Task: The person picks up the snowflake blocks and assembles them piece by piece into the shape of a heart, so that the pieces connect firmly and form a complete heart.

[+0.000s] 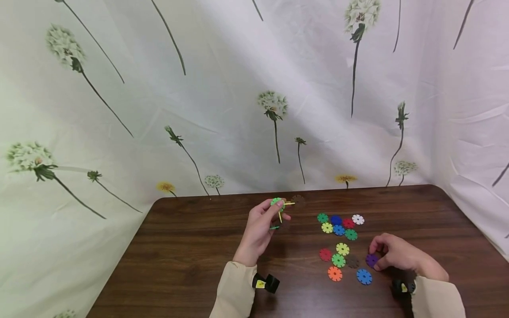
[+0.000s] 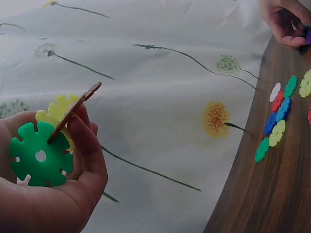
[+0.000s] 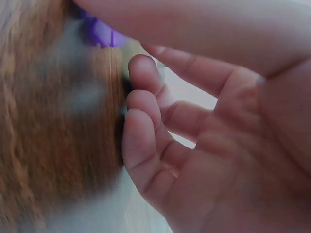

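Observation:
My left hand (image 1: 256, 229) is raised over the back of the table and grips several notched plastic discs slotted together. In the left wrist view, a green disc (image 2: 53, 162) faces the camera, a brown disc (image 2: 73, 111) is seen edge-on, and a yellow disc (image 2: 59, 108) sits behind them. A light green disc (image 1: 274, 201) shows under the thumb in the head view. At the right, my right hand (image 1: 401, 254) pinches a purple disc (image 1: 371, 260) between thumb and index finger, low over the table. Most of that disc is hidden by the thumb in the right wrist view.
Loose notched discs lie flat on the brown wooden table (image 1: 191, 265). A back cluster includes a white disc (image 1: 358, 219) and a yellow disc (image 1: 327, 228). Nearer are an orange disc (image 1: 335, 273) and a blue disc (image 1: 364, 277). A dandelion-print cloth (image 1: 238, 145) hangs behind.

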